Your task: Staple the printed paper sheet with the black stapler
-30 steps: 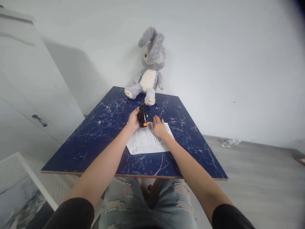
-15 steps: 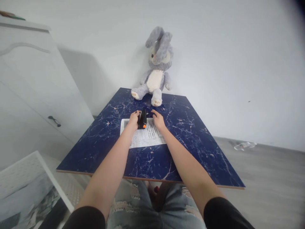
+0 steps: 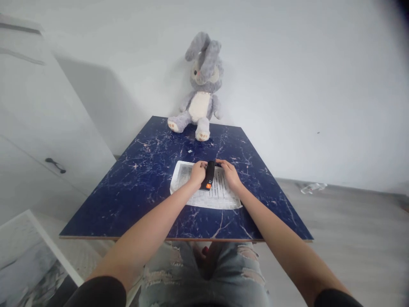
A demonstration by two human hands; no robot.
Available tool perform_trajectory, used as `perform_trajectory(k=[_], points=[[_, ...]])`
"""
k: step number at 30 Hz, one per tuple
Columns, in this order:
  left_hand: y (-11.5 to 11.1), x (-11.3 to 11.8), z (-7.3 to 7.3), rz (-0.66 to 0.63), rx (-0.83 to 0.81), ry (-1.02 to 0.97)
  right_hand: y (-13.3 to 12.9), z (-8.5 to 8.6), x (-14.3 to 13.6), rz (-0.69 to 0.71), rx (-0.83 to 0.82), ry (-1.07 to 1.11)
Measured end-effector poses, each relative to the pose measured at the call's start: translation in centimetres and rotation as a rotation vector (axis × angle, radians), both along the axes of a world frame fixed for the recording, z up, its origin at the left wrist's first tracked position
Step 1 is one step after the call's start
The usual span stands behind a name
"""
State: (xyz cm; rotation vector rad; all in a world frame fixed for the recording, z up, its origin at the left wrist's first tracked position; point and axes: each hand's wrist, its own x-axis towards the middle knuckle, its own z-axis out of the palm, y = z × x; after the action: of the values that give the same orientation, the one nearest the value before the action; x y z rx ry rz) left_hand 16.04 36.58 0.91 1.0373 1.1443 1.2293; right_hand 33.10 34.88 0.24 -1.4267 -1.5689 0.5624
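Note:
A black device with an orange part (image 3: 209,172) stands over a printed sheet of paper (image 3: 217,198) on the blue marbled table (image 3: 128,204). My left hand (image 3: 198,172) is closed round the device's left side. My right hand (image 3: 230,174) is at the paper's upper right, its fingers close together and reaching toward a small dark item beside the device; what they hold is too small to make out. A small white scrap (image 3: 190,151) lies beyond the paper.
A grey plush rabbit (image 3: 200,106) sits at the table's far edge against the wall. At the left are a white cabinet (image 3: 41,128) and a white-framed container (image 3: 44,238). Clear plastic (image 3: 313,188) lies on the floor at the right.
The view has shifted a little. Both hands, the device and the paper have moved right and nearer to me on the table. A small white scrap now shows beyond the paper.

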Motion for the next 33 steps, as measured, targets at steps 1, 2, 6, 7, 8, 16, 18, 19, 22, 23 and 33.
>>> perform_trajectory(k=[1, 2, 6, 7, 8, 16, 18, 19, 22, 23, 33], points=[[-0.5, 0.5, -0.2, 0.008, 0.046, 0.043, -0.9, 0.0, 0.6, -0.002, -0.001, 0.011], [-1.0, 1.0, -0.3, 0.014, 0.095, 0.086, -1.7, -0.1, 0.9, -0.004, -0.006, 0.013], [-2.1, 1.8, -0.1, -0.019, 0.194, 0.196, -2.9, -0.3, 1.0, -0.021, -0.063, -0.067], [-2.1, 1.7, 0.1, -0.043, 0.197, 0.224, -2.9, -0.3, 0.9, -0.025, -0.079, -0.108], [-2.1, 1.6, 0.3, -0.068, 0.2, 0.25, -2.8, -0.3, 0.8, -0.03, -0.09, -0.153], [-2.0, 0.6, 1.2, -0.095, 0.347, 0.418, -2.3, -0.1, 0.8, -0.044, -0.059, -0.319], [-1.9, 0.4, 1.0, -0.084, 0.371, 0.402, -2.3, -0.2, 0.9, -0.033, -0.048, -0.345], [-1.8, 0.2, 0.9, -0.08, 0.375, 0.387, -2.3, -0.2, 0.8, -0.027, -0.042, -0.37], [-1.4, -0.7, 0.8, -0.074, 0.352, 0.363, -2.1, -0.4, 0.5, -0.01, -0.061, -0.502], [-1.2, -1.0, 0.9, -0.073, 0.331, 0.355, -1.9, -0.4, 0.3, 0.004, -0.08, -0.561], [4.6, -7.9, 3.5, -0.056, 0.137, 0.29, 1.0, 0.3, -1.7, 0.212, -0.164, -0.862]])
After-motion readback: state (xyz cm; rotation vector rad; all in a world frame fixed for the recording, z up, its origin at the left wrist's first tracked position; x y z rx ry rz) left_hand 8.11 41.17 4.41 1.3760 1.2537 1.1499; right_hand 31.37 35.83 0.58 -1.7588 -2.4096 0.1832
